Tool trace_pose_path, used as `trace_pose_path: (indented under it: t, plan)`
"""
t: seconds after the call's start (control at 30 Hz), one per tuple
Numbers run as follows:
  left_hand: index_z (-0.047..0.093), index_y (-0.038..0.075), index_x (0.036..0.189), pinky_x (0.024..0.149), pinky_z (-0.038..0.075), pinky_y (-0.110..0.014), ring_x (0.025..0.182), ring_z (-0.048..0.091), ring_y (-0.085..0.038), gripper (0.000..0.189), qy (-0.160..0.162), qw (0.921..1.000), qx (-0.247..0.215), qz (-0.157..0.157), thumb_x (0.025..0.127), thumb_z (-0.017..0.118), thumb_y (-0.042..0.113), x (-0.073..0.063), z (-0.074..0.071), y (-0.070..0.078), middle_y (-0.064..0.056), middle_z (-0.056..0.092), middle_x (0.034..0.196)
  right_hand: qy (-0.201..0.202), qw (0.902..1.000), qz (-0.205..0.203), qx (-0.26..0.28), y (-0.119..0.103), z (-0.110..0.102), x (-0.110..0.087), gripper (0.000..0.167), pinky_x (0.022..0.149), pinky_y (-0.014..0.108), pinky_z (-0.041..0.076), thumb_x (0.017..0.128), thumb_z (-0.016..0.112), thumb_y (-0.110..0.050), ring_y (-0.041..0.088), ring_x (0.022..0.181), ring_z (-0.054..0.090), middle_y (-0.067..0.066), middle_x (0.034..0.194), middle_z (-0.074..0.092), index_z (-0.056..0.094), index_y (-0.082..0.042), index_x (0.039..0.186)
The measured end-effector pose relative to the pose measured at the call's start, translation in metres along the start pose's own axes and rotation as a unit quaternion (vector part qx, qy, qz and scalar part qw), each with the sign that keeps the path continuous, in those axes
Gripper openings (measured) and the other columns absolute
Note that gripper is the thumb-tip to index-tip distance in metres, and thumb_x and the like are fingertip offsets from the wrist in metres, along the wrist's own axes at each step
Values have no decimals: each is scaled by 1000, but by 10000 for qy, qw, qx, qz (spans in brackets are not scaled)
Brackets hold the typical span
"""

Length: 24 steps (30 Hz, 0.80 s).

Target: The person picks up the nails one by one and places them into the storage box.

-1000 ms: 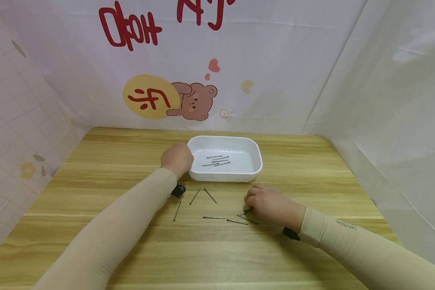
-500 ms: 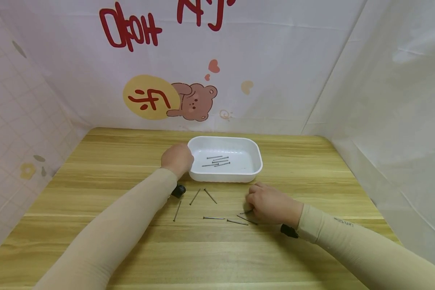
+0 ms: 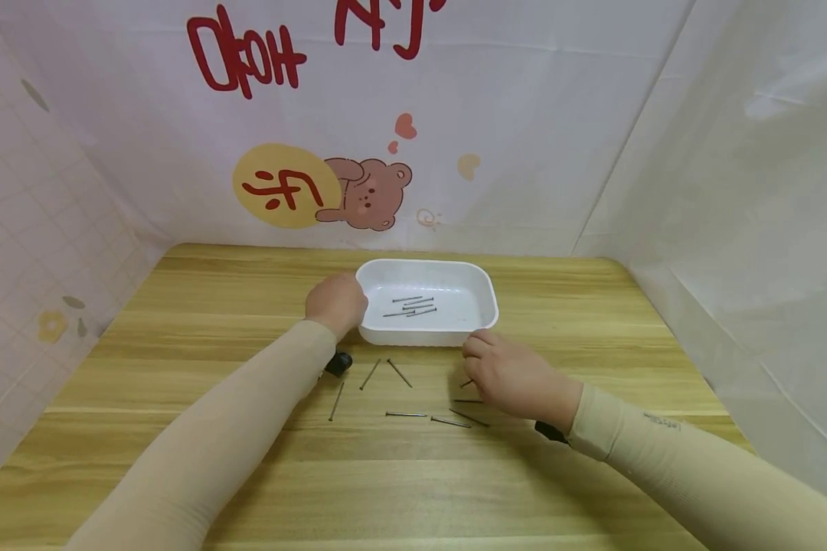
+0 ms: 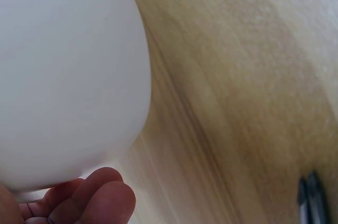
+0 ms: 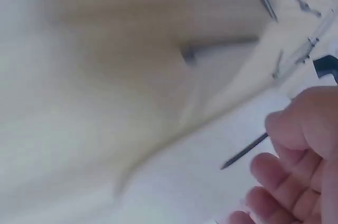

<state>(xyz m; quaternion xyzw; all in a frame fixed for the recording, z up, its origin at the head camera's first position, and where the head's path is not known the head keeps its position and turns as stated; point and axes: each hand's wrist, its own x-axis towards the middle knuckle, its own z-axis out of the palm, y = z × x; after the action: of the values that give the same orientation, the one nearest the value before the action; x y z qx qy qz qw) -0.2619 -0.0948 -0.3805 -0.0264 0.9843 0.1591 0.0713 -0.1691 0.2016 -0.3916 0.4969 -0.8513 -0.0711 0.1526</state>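
Note:
A white tray (image 3: 413, 337) stands at the back middle of the table, several nails (image 3: 417, 308) lying inside. My left hand (image 3: 338, 304) grips its left end; in the left wrist view the fingertips (image 4: 108, 203) curl beneath the tray's edge (image 4: 68, 71). By the tray's front right corner, my right hand (image 3: 517, 379) pinches a nail (image 5: 244, 151) between thumb and fingers, the pointed end sticking out. In the head view only a short piece of that nail (image 3: 465, 383) shows. Directly below the hand, one nail (image 3: 467, 400) rests on the wood.
Several loose nails lie scattered in front of the tray, among them a slanted nail (image 3: 400, 373), a left one (image 3: 337, 401) and a front one (image 3: 451, 422). A wood-grain table (image 3: 413, 490) carries everything. White printed curtains (image 3: 524, 153) hang behind and at both sides.
My right hand has moved slightly away from me, toward the tray, and now carries a nail. Another nail beneath it has come into fuller view. The left hand stays at the tray.

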Motion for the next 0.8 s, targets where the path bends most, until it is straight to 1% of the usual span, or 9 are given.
trace_pose_path:
  t: [0.07, 0.17, 0.33, 0.4, 0.53, 0.67, 0.8]
  plan:
    - [71, -2, 119, 71, 55, -39, 86, 65, -27, 29, 31, 10000, -5, 9, 102, 54, 15, 0, 0, -1, -13, 73, 107, 227, 9993, -91, -296, 5, -8, 7, 10, 96, 36, 52, 86, 75, -6, 28, 103, 59, 6, 99, 64, 66, -8, 81]
    - [72, -2, 118, 70, 55, -39, 85, 64, -27, 28, 61, 10000, -11, 20, 102, 55, 14, -1, 0, -3, -13, 73, 106, 349, 9983, -31, -457, 15, -17, 18, 8, 104, 40, 52, 86, 76, -5, 32, 111, 62, 9, 105, 68, 69, -6, 83]
    - [72, -1, 119, 70, 54, -38, 86, 64, -28, 28, 45, 10000, -74, -21, 102, 57, 15, 0, 2, -5, -13, 73, 106, 404, 9984, 66, -382, 38, -26, 43, 9, 113, 45, 48, 85, 74, 0, 37, 118, 65, 13, 107, 70, 68, -4, 80]
    - [72, -1, 119, 71, 54, -38, 87, 64, -28, 28, 44, 9999, -100, -16, 102, 57, 15, 0, 2, -6, -13, 73, 107, 345, 9991, 143, -212, 48, -28, 54, 10, 110, 42, 50, 86, 72, 2, 35, 116, 64, 13, 107, 70, 68, -4, 79]
    - [72, -1, 118, 69, 54, -38, 86, 64, -29, 28, 84, 9999, -97, 21, 102, 57, 15, 0, 1, -7, -13, 73, 106, 44, 9993, 339, 160, 68, -29, 78, 11, 101, 39, 52, 91, 68, 0, 32, 112, 62, 11, 107, 68, 66, -6, 82]
    - [73, -2, 115, 66, 53, -38, 84, 64, -28, 28, 78, 9999, -87, 103, 101, 55, 14, 0, 1, -7, -14, 73, 105, -540, 9961, 596, 358, 82, -26, 104, 9, 96, 40, 52, 95, 64, -3, 30, 105, 62, 9, 103, 67, 68, -7, 88]
    - [74, -2, 113, 64, 53, -37, 82, 64, -27, 28, 86, 9998, -87, 177, 102, 54, 15, 0, 2, -5, -13, 73, 103, -1068, 9893, 849, 520, 92, -24, 127, 11, 86, 40, 54, 94, 62, -4, 28, 93, 63, 7, 96, 66, 68, -9, 87]
